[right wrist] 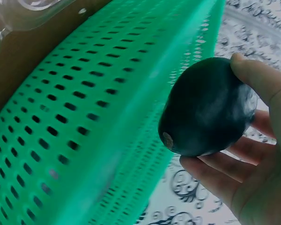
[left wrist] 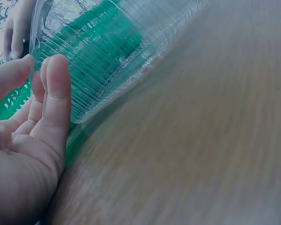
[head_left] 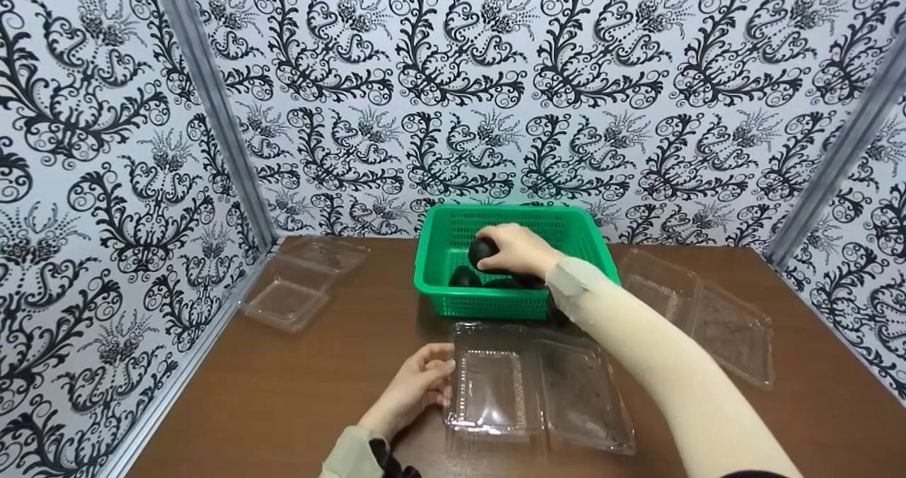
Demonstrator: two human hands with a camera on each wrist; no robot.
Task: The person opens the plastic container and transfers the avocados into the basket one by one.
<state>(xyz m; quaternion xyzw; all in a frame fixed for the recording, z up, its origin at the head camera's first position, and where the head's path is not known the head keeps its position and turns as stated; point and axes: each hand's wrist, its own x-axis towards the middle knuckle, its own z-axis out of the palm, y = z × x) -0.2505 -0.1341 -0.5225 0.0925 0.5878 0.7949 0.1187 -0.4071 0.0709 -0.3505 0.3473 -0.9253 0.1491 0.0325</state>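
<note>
My right hand (head_left: 520, 248) grips a dark, smooth avocado (right wrist: 208, 108) over the green basket (head_left: 488, 301). In the right wrist view, thumb and fingers curl round it, and a small brown stem scar shows at one end. Another dark avocado (head_left: 465, 277) lies inside the basket, with more dark shapes partly hidden under the right hand. My left hand (head_left: 417, 386) pinches the left edge of a clear plastic clamshell container (head_left: 492, 393), which lies opened flat in front of the basket. In the left wrist view, thumb and fingertips meet at the container's rim (left wrist: 107, 91).
A second opened clear container (head_left: 287, 301) lies at the back left of the brown table (head_left: 283, 407). A third container (head_left: 732, 329) lies on the right, partly behind the right forearm. Patterned wall panels (head_left: 453, 110) stand behind and on both sides.
</note>
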